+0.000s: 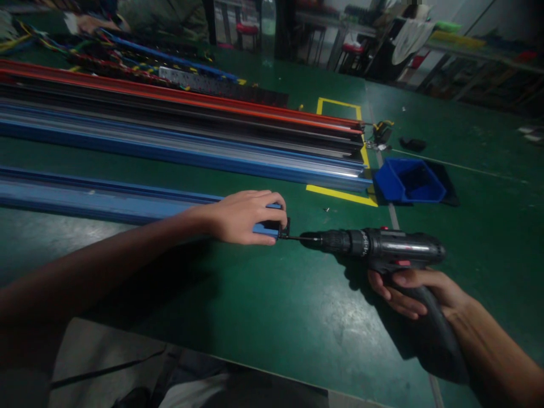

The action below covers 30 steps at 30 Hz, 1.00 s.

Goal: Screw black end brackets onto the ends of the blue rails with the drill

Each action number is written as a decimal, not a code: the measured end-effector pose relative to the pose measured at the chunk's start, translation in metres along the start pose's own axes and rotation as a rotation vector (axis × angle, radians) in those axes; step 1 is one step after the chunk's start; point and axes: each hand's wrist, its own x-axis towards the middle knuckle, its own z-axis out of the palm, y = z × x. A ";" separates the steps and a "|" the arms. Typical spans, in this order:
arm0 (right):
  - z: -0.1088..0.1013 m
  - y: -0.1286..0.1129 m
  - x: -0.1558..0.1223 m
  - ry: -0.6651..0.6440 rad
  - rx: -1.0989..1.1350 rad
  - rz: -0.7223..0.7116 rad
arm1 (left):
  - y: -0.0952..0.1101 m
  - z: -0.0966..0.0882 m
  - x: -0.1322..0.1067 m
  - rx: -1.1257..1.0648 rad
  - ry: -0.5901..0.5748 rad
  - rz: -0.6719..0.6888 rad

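Observation:
My left hand (246, 216) is wrapped over the right end of a blue metal profile (106, 198) that lies on the green table. A small black end piece (285, 228) sits at that end, partly hidden by my fingers. My right hand (408, 289) grips the handle of a black cordless drill (395, 246), which points left. Its long thin bit (300, 238) reaches the end piece at the profile's end. Whether a screw is at the bit's tip is too small to tell.
Behind lie more long profiles, blue (255, 160) and orange (212, 101), ending near yellow tape marks (340, 195). A blue bin (408, 180) stands at their right end. Cables (127, 65) lie at the back left, where another person's hand (96, 24) shows. The table's front edge runs below.

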 end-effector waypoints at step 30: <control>-0.001 0.004 -0.002 0.006 -0.011 -0.024 | 0.000 0.001 0.000 -0.002 0.012 0.004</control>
